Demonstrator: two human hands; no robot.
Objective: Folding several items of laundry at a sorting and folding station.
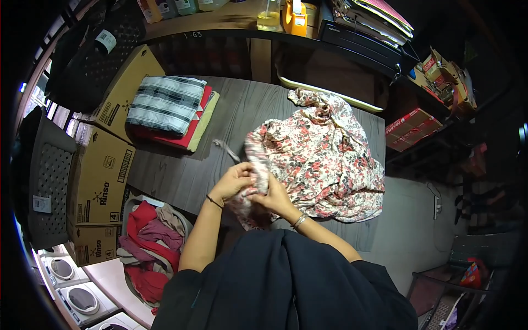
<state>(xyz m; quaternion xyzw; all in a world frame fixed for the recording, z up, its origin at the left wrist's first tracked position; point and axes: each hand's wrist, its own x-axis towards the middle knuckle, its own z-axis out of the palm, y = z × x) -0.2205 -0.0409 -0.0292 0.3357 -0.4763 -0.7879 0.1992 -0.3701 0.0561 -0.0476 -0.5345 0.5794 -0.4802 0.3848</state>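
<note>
A floral-print garment (pixel 321 161) in white, red and black lies loosely spread and wrinkled on the grey wood-grain table (pixel 173 169). Its left edge is lifted near the table's front, between both hands. My left hand (pixel 235 181), with a dark band at the wrist, pinches the fabric there. My right hand (pixel 274 198), wearing a bracelet, grips the same part from the right. The lifted cloth is blurred. A thin pale cord (pixel 226 149) sticks out to the left above my left hand. Farther back at left sits a stack of folded cloths (pixel 167 105), with a plaid one on top.
A basket (pixel 187 218) full of red, mauve and beige clothes stands at the lower left. Cardboard boxes (pixel 101 173) flank the table's left side. Along the back runs a shelf (pixel 231 20) holding bottles, an orange tape dispenser (pixel 295 18) and a black drawer unit (pixel 363 49) with papers on top.
</note>
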